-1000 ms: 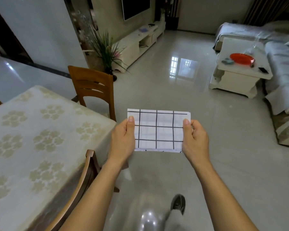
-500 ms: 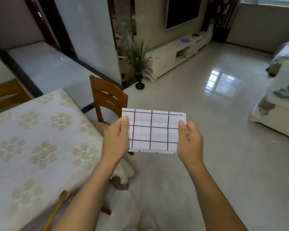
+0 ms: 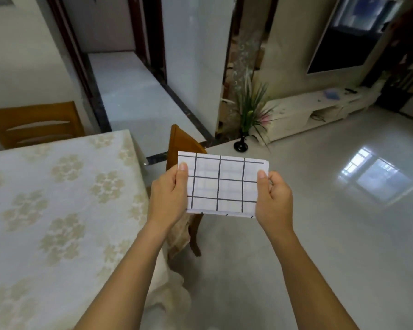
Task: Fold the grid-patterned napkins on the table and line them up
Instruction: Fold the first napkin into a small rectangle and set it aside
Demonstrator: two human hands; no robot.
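Observation:
A folded white napkin with a black grid [image 3: 221, 184] is held flat in the air in front of me, over the floor just right of the table. My left hand [image 3: 168, 196] pinches its left edge, thumb on top. My right hand [image 3: 273, 198] pinches its right edge the same way. The table [image 3: 57, 210], covered with a cream floral cloth, fills the left of the view; no other napkin shows on the part I can see.
A wooden chair [image 3: 181, 144] stands at the table's right side, partly behind the napkin. Another chair [image 3: 34, 125] is at the far end. A potted plant [image 3: 248, 110] and a white TV cabinet [image 3: 320, 110] stand beyond on the glossy tiled floor.
My view has swung left toward the table, which now fills more of the frame. Both hands keep the same grip on the napkin, held in front of me.

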